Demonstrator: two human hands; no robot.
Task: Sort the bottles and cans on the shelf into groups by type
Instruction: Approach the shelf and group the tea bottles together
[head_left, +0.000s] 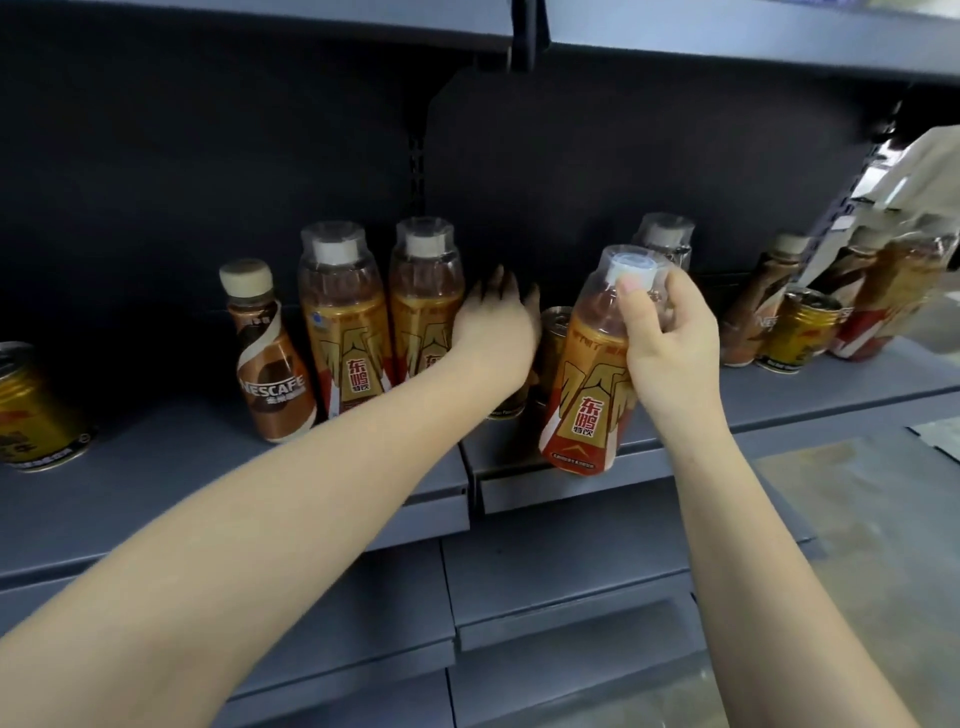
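My right hand (670, 338) grips an orange energy-drink bottle (587, 395) by its clear capped neck. The bottle hangs tilted over the front edge of the shelf (156, 467). My left hand (493, 332) reaches deep into the shelf with fingers stretched toward the back. It lies between an upright orange bottle (423, 296) and a gold can (553, 338), which it partly hides. Another orange bottle (343, 322) and a brown Nescafe bottle (270, 364) stand to its left. One more orange bottle (667, 239) stands behind the held one.
A gold can (31, 410) stands alone at the far left. At the right end are a Nescafe bottle (753, 312), a gold can (797, 332) and more bottles (893, 280). An upper shelf (727, 31) hangs overhead and lower shelves (545, 571) lie below.
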